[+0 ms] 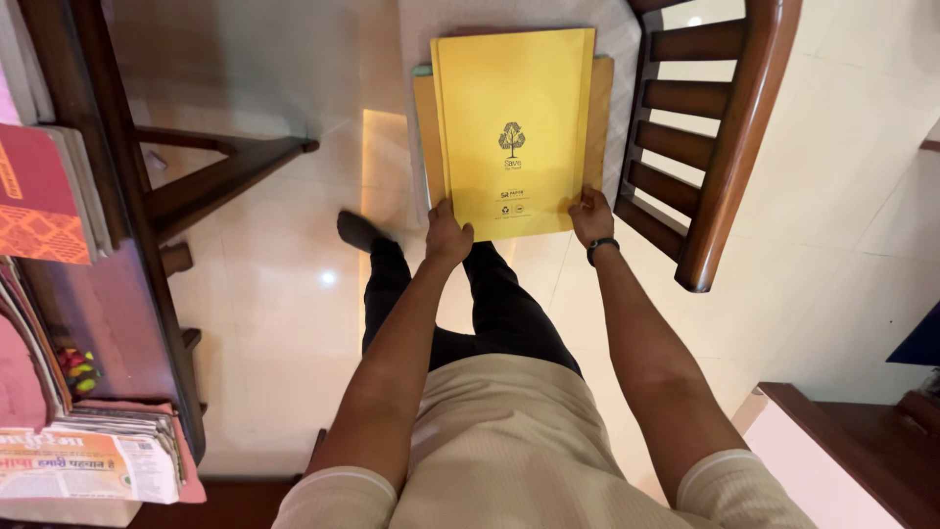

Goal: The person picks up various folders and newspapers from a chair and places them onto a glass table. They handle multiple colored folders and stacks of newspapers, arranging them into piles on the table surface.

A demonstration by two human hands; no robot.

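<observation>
At far left I see stacked newspapers and red books [39, 196] on a dark wooden table [108, 255]. My left hand [446, 235] closes on the near left corner of the flat yellow card-covered notebook [513, 127], and my right hand [591, 216] pinches the near right corner. It lies atop a similar yellow pad on the pale cushioned seat of the dark wooden slatted chair [725, 147]. I judge it light, fairly stiff and smooth, best held by opposite edges. Its long axis runs away from me.
</observation>
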